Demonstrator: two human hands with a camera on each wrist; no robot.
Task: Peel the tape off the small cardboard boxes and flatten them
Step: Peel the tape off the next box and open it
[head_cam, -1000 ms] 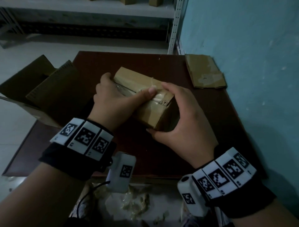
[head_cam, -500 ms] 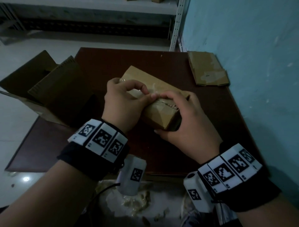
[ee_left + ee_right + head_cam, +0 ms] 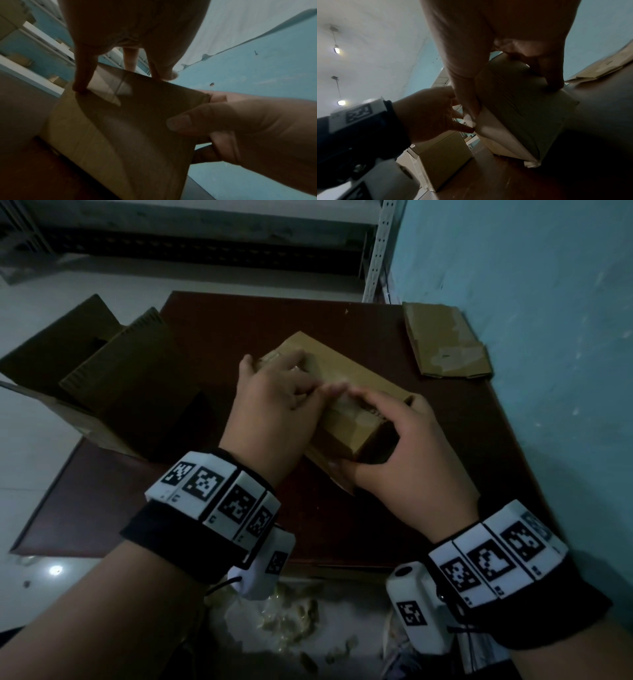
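Dark brown counter (image 3: pixel 428 474) against a blue wall carries a small cardboard box (image 3: pixel 346 392) near its middle. Right hand (image 3: pixel 407 453) clamps its grip round the box's near end. Left hand (image 3: pixel 274 405) seems to pinch tape (image 3: pixel 469 119) at the top edge, though blurred. Flattened cardboard (image 3: pixel 445 344) lies far right.

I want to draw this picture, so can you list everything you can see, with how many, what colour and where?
Small taped brown cardboard box: one, tan, middle of the table, between both hands.
Flattened brown cardboard piece: one, tan, far right corner of the table, by the wall.
Large open cardboard carton: one, dark brown, left edge of the table.
Dark wooden table: one, reddish brown.
Blue painted wall: one, right side.
Crumpled tape scraps: a pile, pale, below the table's near edge.
Left hand: one, on the box top.
Right hand: one, gripping the box's near end.
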